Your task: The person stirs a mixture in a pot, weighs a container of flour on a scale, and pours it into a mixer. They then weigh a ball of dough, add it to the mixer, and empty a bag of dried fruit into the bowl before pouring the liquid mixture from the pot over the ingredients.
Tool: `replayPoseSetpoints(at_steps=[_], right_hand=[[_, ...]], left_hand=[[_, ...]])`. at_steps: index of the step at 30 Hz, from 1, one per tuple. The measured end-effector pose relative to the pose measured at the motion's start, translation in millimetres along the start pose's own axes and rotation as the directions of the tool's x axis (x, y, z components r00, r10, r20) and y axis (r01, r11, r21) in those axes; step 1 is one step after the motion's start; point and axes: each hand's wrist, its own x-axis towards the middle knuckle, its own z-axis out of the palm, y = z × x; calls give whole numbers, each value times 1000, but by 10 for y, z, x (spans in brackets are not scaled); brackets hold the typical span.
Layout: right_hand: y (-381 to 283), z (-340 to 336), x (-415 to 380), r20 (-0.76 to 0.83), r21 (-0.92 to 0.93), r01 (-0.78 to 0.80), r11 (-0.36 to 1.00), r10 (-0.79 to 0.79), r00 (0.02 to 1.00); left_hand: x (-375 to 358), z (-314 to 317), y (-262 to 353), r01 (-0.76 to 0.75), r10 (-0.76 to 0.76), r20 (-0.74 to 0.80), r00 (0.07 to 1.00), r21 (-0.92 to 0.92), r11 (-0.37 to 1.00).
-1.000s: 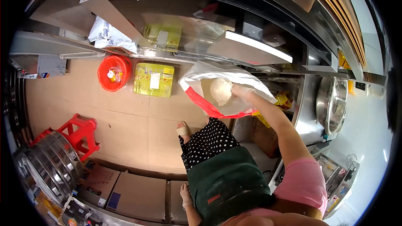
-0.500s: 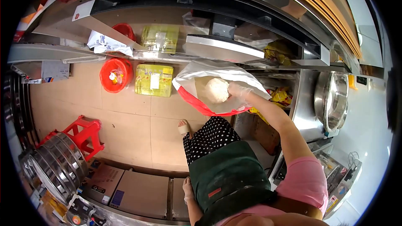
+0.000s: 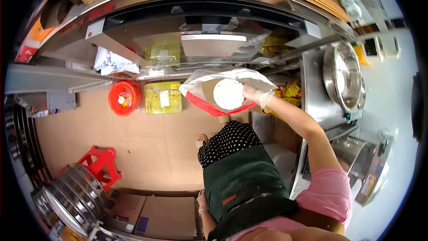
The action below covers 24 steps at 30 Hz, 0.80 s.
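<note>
My right hand (image 3: 253,94), in a clear thin glove, grips the edge of a round bowl (image 3: 229,94) heaped with white flour-like powder. The powder hides most of the bowl. It sits over the mouth of a large white sack (image 3: 196,80) with a red band, which stands open on the floor. My left hand (image 3: 203,201), also gloved, hangs low beside my dark green apron, near the cardboard boxes (image 3: 171,216). Its fingers look loosely extended, partly hidden, with nothing seen in them.
Left of the sack stand a yellow-green wrapped package (image 3: 163,98) and a red bucket (image 3: 125,98) with scraps inside. A red stool (image 3: 101,166) and stacked steel rings (image 3: 73,194) are at lower left. Steel basins (image 3: 341,78) rest on the right counter. Yellow packets (image 3: 290,90) lie beside the sack.
My right hand has lifted the heaped bowl from inside the sack toward its mouth, so it looks larger and brighter. The view has shifted slightly. My left hand stays low.
</note>
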Motion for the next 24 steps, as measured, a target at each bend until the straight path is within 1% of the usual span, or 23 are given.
replayPoseSetpoints(at_steps=[1,2,3,4,5,7,8,9,13,14,16,17,20,21,24], right_hand=[[-63,47,-194,-52,30,2,1000,0,999],[-54,95,-336,-62,79,30,996,-25,998],[-32,140,-481,-76,128,58,990,-49,996],[23,158,-635,-94,177,88,980,-72,993],[274,104,-654,-58,165,115,980,-107,993],[357,290,-1103,-143,224,186,957,-156,977],[398,393,-1313,-189,254,221,942,-176,966],[489,447,-1491,-189,328,188,926,-131,973],[973,846,-2365,-296,418,235,878,-113,948],[1088,933,-2613,-293,488,182,854,-36,955],[1367,1154,-3140,-388,559,190,807,52,920],[1618,1288,-3315,-457,559,223,799,73,886],[1921,1618,-4239,-494,627,216,748,167,853],[2102,1736,-4502,-517,646,235,726,190,835],[2677,2071,-5194,-592,734,321,599,331,735]], left_hand=[[83,-144,-42,-68,66,43,997,36,997],[184,-307,-77,-139,133,91,987,72,988],[284,-478,23,-12,3,102,995,92,996],[378,-633,93,29,-35,116,993,52,998],[454,-783,152,75,-77,132,988,17,997],[579,-1078,277,174,-166,163,973,-39,984],[639,-1236,351,153,-150,152,977,-7,988],[701,-1387,452,131,-134,144,981,28,991],[827,-1815,945,77,-107,137,985,209,975],[835,-1838,1070,60,-97,142,985,245,968],[922,-1904,1272,43,-108,169,980,349,936],[956,-1900,1375,35,-113,177,978,396,918],[893,-1794,1653,-81,-62,272,960,485,871],[817,-1675,1767,-109,-64,285,956,553,826],[802,-1442,1900,-232,-22,383,923,602,764]])
